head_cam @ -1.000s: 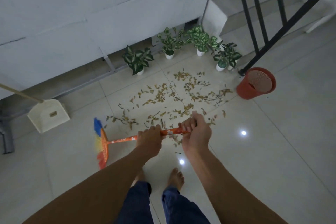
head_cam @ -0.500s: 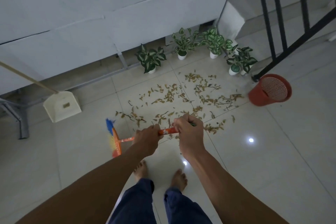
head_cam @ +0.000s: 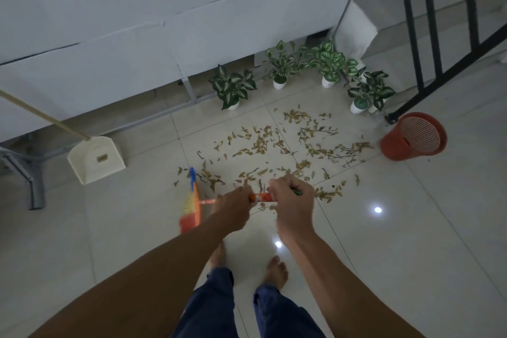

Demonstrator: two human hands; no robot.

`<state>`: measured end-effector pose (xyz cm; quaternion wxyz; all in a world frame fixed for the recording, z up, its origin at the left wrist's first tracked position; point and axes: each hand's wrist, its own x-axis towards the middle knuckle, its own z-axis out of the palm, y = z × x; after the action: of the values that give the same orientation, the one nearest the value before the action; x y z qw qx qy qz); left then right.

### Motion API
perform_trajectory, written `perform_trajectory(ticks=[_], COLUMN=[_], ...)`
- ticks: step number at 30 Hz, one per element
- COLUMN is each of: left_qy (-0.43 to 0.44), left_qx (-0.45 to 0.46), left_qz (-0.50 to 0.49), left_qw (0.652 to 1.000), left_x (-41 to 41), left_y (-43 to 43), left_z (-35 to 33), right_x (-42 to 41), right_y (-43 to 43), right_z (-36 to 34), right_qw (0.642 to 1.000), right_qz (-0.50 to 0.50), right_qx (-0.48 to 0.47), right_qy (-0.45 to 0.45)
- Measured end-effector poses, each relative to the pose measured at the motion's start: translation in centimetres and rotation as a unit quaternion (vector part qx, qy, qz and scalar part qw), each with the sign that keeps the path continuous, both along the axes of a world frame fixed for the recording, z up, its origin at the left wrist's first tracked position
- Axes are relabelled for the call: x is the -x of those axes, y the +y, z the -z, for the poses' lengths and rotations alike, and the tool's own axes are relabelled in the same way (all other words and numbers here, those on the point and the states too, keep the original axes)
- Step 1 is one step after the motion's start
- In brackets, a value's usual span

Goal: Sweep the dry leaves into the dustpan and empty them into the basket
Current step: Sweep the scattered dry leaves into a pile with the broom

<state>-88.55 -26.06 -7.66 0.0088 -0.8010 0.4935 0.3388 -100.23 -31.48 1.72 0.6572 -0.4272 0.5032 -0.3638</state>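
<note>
Dry brown leaves (head_cam: 277,151) lie scattered over the white floor tiles in front of me. Both hands grip the orange handle of a broom: my left hand (head_cam: 233,207) lower down, my right hand (head_cam: 292,200) higher up. The broom's head (head_cam: 190,200), with blue, yellow and red bristles, rests on the floor at the left edge of the leaves. A cream dustpan (head_cam: 96,159) with a long pale handle stands on the floor to the left. A red mesh basket (head_cam: 414,136) stands at the right, beyond the leaves.
Several potted green plants (head_cam: 233,88) in white pots line the wall behind the leaves. A black stair railing (head_cam: 428,35) rises at the right, its foot beside the basket. A grey metal frame leg (head_cam: 35,189) stands at the far left. My bare feet (head_cam: 274,271) are below the hands.
The broom head has shifted right toward the leaves, and my hands have moved with it. The view has also panned, so the dustpan and basket appear further right.
</note>
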Motion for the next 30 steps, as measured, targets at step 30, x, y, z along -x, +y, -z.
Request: perform_trajectory(ticks=[30], left_qy=[-0.033], left_qx=[0.034], left_qz=[0.086], left_qw=[0.995], left_x=[-11.3], left_y=[0.3], left_z=[-1.2], right_x=[-10.4], right_y=[0.6], right_z=[-2.0], right_qw=[0.993], right_qz=[0.099], right_qx=[-0.038], right_qy=[-0.055])
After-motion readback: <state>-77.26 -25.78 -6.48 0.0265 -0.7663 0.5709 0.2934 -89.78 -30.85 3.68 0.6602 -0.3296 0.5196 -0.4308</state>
